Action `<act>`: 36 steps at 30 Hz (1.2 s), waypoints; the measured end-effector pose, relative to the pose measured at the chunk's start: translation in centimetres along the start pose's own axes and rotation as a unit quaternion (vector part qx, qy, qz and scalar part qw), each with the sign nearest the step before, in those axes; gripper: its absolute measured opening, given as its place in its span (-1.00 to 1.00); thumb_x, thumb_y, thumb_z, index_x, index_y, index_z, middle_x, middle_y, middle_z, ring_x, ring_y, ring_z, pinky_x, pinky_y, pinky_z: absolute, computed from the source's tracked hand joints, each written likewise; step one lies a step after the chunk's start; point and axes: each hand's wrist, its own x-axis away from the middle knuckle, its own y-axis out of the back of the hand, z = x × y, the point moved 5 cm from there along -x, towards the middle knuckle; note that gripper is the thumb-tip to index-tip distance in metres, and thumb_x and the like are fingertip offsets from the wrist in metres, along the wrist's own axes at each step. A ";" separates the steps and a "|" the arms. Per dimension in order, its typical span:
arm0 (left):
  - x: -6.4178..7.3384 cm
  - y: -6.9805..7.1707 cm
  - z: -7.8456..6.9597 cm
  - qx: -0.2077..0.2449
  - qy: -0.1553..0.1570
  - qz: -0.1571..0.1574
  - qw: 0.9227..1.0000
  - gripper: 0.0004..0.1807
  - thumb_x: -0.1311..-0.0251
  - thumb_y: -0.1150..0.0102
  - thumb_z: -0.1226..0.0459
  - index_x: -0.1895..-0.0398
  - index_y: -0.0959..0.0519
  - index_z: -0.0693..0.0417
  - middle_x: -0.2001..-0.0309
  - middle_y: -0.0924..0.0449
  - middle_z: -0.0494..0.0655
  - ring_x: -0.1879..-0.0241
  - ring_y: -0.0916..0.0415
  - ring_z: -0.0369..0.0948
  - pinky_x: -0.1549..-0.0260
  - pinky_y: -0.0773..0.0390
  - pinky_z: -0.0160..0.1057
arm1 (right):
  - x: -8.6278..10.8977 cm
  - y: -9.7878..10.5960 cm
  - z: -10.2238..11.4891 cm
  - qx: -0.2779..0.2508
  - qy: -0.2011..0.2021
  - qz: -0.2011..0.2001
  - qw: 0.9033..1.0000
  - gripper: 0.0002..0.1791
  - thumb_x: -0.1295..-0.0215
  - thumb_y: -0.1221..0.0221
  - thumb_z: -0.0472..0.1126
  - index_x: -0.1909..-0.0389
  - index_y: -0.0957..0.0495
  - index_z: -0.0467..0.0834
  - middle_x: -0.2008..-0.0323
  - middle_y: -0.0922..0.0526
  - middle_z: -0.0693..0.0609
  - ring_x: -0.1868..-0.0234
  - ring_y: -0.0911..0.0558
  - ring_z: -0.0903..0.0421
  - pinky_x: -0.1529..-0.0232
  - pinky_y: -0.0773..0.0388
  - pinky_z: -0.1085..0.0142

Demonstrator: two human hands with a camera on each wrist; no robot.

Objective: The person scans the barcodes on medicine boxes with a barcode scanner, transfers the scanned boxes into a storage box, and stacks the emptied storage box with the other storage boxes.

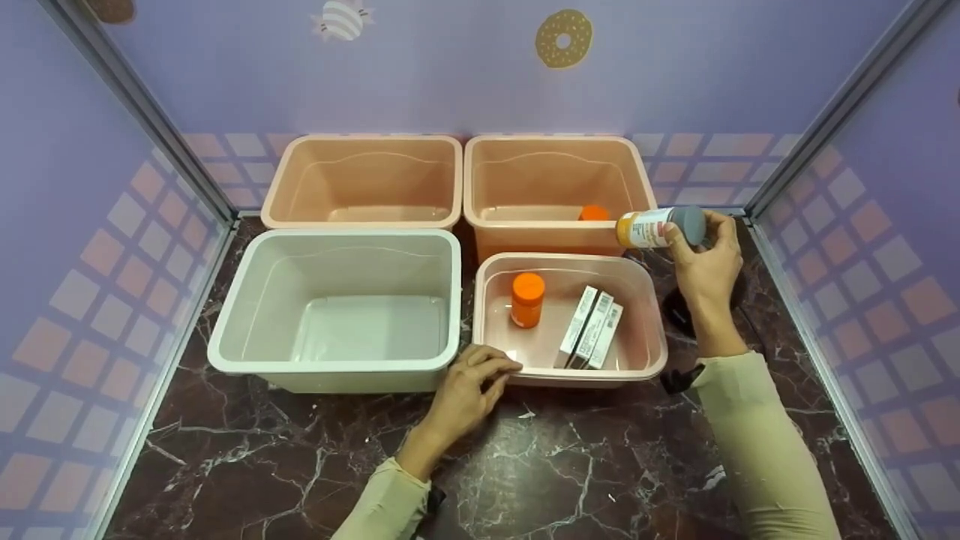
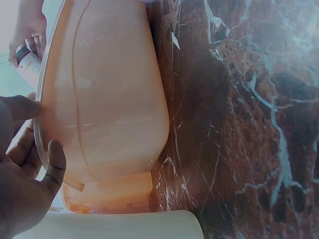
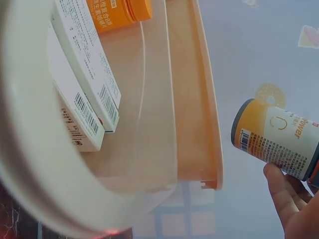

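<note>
In the head view my right hand (image 1: 709, 270) grips a supplement bottle (image 1: 646, 228) with a grey cap and a yellow-and-white label. It holds the bottle on its side, up near the front right corner of the back right bin (image 1: 544, 225). The right wrist view shows the bottle's printed label (image 3: 276, 139) and base. My left hand (image 1: 466, 386) pinches the front left rim of the small pink bin (image 1: 592, 373), fingers over the edge and thumb outside. Inside that bin stand an orange bottle (image 1: 528, 301) and white boxes (image 1: 591, 330), side by side.
An orange lid (image 1: 595, 213) shows inside the back right bin. Beside it is another peach bin (image 1: 360, 225), with a pale green bin (image 1: 337, 367) in front. A dark object (image 1: 679, 311) with a cable lies under my right forearm. Patterned walls enclose the marbled table (image 1: 300, 465).
</note>
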 end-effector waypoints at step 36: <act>-0.1 0.0 0.0 0.005 0.000 -0.004 1.000 -0.72 -0.10 -0.38 0.41 0.13 -0.74 -0.08 0.16 -0.66 -0.21 0.05 -0.54 -0.20 -0.04 -0.57 -0.26 | -2.4 -6.0 1.3 0.038 0.018 0.032 0.999 -0.39 -0.09 -0.38 0.11 -0.12 -0.51 -0.07 -0.02 -0.65 -0.08 0.09 -0.58 0.09 0.13 -0.44 0.40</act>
